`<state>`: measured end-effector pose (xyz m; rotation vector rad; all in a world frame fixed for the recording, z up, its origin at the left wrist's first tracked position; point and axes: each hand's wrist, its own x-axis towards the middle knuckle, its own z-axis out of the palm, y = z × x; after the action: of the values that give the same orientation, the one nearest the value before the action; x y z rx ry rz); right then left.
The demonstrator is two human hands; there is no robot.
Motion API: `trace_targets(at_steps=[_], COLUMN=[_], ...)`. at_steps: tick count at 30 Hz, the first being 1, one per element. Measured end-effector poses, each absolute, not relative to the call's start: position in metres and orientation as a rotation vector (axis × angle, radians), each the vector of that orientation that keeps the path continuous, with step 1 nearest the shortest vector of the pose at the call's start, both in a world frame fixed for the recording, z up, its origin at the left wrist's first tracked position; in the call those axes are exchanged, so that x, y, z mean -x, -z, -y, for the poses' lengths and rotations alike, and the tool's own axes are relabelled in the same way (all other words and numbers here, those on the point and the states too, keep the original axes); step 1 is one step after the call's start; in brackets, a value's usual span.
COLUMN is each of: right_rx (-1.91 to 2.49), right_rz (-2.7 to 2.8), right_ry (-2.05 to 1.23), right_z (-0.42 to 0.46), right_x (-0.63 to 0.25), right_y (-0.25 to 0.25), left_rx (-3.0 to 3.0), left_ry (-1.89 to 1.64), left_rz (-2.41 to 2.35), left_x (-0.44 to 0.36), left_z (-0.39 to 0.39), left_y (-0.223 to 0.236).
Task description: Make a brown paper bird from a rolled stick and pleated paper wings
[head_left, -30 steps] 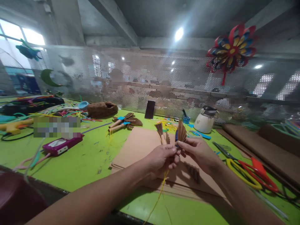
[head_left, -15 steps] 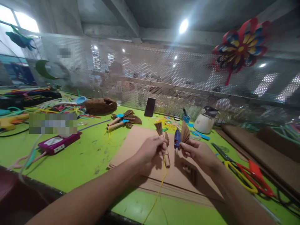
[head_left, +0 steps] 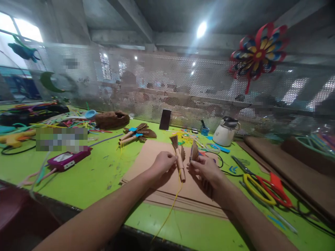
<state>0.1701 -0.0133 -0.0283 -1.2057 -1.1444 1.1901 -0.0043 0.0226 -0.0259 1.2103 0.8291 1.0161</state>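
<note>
My left hand pinches a rolled brown paper tube with pleated paper at its top. A yellow string trails from the tube toward the table's front edge. To the right, my right hand grips a small pleated paper fan, held upright and apart from the tube. Both hands are above a stack of brown paper sheets. Behind the right hand, a black cable and bits of something blue show; most of it is hidden.
Two similar paper pieces with blue patches lie left of the stack. At the back are a phone and a white kettle. Scissors lie at right. A purple power strip and coloured strips occupy the left.
The blue glue gun, upright beside the fan earlier, no longer shows there. My right hand and the fan have shifted left, nearer the tube. The view has turned slightly right.
</note>
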Motion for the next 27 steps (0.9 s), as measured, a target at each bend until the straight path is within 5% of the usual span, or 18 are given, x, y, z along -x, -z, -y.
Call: trace_targets(at_steps=[8,17,27], right_rx=[1.142,1.069,1.281], right_rz=[1.233,1.202,1.225], right_ry=[-1.188,-1.158,-0.744], right_z=[0.024,0.029,0.021], right_x=[-0.144,-0.14,-0.159], right_y=[0.016,0.009,0.013], left_rx=[-1.505,-0.993,-0.953], left_ry=[-0.93,-0.991,-0.799], left_rz=[-1.172,-0.809,-0.46], left_x=[0.001,0.003,0.008], left_z=[-0.039,-0.013,-0.014], left_y=[0.028,0.004,0.0])
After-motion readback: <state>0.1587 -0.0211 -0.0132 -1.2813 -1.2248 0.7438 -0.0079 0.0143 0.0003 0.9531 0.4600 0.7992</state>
